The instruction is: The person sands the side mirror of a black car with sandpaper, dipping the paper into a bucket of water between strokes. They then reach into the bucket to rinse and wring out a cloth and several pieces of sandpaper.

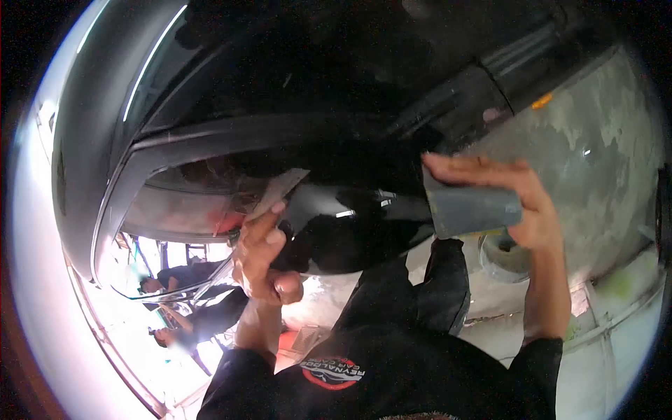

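Note:
My right hand point(535, 203) grips a dark grey rectangular pad point(476, 208), its fingers along the upper edge and the thumb side at the near right corner. The pad stands at the tapered end of a glossy black car part point(350, 234) that looks like a side mirror housing. At the other end of this housing my left hand point(262, 255) is closed round the edge, fingers above and thumb lower down. Near its fingertips shows a pale reflective strip point(280, 187). Behind both hands spreads the black car body point(294, 77), with a window point(185, 203) on the left.
A bucket point(504, 257) stands on the concrete floor point(595, 140) beside my legs point(392, 294). On the car's lower side sits an orange marker point(542, 101). Two people point(189, 318) show at the lower left, and a red object point(288, 344) lies near my left forearm.

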